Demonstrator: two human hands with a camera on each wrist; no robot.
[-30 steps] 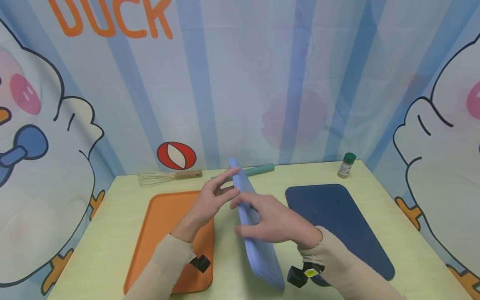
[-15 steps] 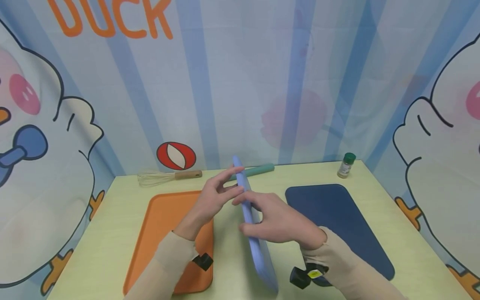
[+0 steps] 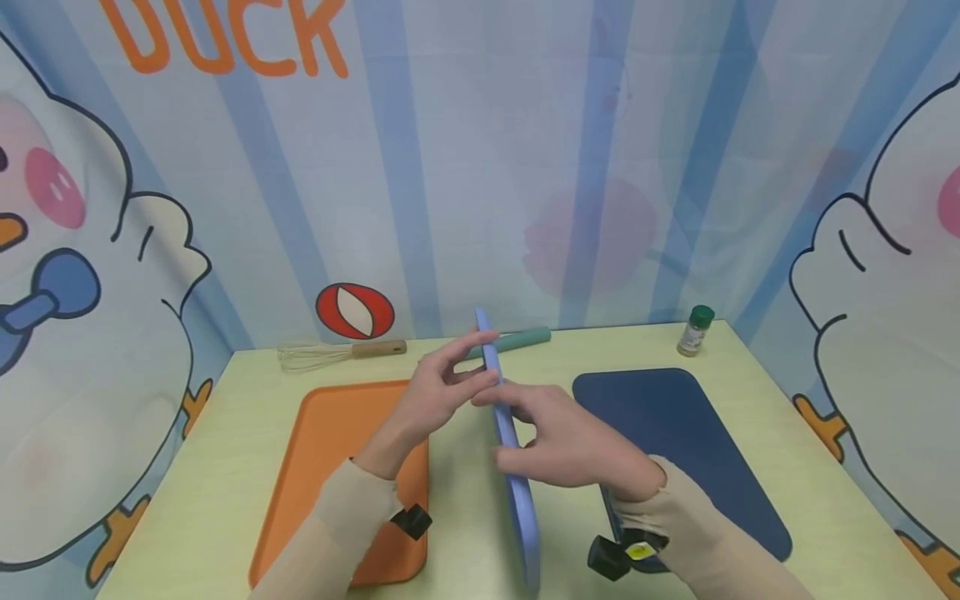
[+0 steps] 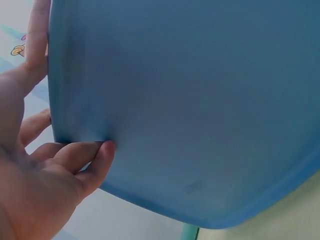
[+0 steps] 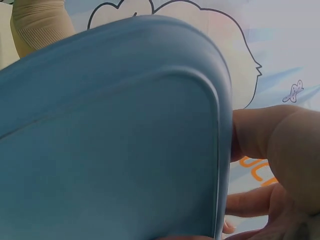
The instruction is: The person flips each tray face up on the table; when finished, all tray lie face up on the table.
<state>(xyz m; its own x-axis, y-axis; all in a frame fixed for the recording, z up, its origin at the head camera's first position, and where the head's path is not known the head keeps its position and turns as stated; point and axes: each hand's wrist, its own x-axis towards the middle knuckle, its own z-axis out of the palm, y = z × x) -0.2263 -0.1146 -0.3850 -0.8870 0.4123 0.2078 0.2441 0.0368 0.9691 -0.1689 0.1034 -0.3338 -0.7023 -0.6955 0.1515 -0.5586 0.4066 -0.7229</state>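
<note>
A light blue tray (image 3: 525, 521) with a raised rim stands on edge between my two hands, seen nearly edge-on in the head view. My left hand (image 3: 442, 383) grips its far part from the left, index finger reaching over the edge. In the left wrist view, bent fingertips (image 4: 105, 152) press the tray's broad face near a corner. From the right, my right hand (image 3: 573, 437) holds the upper edge, thumb lower along it and fingers across it. The right wrist view shows the tray's rounded corner, with the fingers (image 5: 255, 132) at its rim.
On the table (image 3: 187, 467), an orange tray (image 3: 322, 450) lies left and a dark blue tray (image 3: 675, 442) right. A whisk (image 3: 352, 352), a teal-handled utensil (image 3: 521, 339) and a green-capped spice jar (image 3: 696, 331) sit along the back, before a printed cloth (image 3: 480, 167).
The light blue tray has turned from showing its right face to nearly edge-on. Its near end swung left while its far end and both hands shifted slightly right, grips kept.
</note>
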